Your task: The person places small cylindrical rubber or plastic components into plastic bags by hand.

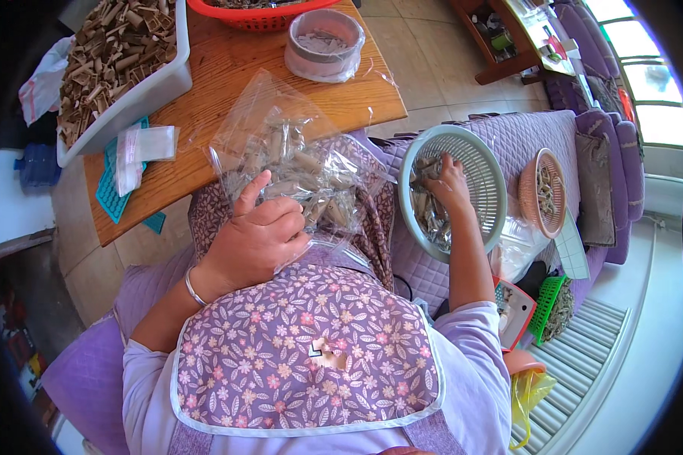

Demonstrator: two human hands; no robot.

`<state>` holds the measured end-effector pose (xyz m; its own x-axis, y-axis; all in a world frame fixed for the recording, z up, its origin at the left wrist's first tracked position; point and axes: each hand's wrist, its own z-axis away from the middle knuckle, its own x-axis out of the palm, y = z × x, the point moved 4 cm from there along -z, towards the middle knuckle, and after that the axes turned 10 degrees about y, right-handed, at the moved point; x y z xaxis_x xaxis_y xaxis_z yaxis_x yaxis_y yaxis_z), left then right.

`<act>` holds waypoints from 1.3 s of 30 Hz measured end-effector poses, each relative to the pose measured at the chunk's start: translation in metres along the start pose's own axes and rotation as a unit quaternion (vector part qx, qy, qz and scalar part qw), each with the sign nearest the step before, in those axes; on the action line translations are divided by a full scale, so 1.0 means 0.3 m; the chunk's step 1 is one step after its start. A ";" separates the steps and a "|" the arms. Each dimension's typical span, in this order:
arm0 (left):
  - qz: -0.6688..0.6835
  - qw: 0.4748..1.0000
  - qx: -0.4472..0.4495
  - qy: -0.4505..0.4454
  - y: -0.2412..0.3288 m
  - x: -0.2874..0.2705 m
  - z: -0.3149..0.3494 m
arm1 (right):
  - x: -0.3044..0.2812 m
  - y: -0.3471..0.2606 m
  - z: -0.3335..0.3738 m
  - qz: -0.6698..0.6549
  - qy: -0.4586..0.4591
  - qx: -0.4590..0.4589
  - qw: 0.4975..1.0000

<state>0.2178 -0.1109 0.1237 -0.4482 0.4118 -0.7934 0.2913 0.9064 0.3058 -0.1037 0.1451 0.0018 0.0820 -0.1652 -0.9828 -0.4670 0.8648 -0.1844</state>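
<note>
A large clear plastic bag (300, 155) lies over my lap against the table edge, with several small brown rolls in clear wrappers (307, 161) inside. My left hand (269, 231) is closed on the bag's near side, its index finger stretched along the plastic. To the right, a pale green plastic basket (489, 178) stands tilted on the purple quilted seat. My right hand (449, 184) reaches into it, fingers bent down and closed among small wrapped rolls (430, 216). Its fingertips are partly hidden by the pieces.
On the wooden table (228, 45) stand a white bin of brown rolls (176, 72), a red basket (262, 19) and a round tub (324, 47). Small clear bags (148, 144) lie on a teal mat (108, 186). A peach basket (542, 193) and a green basket (548, 307) sit farther right.
</note>
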 end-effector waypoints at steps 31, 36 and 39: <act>-0.020 0.999 0.027 0.024 0.011 -0.003 0.008 | -0.149 -0.864 0.252 -0.302 0.074 -0.373 0.874; 0.001 0.999 -0.013 0.036 -0.003 0.005 0.006 | -0.246 -0.430 0.168 -0.308 0.085 -0.133 0.938; 0.002 1.000 -0.003 0.018 -0.008 0.008 0.001 | -0.178 -0.160 0.045 -0.220 0.133 -0.012 0.966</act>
<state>0.2163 -0.1121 0.1211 -0.4767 0.4179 -0.7734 0.2872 0.9055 0.3122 -0.0738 0.1187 0.0629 0.0499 -0.6338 -0.7719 -0.4586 0.6720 -0.5815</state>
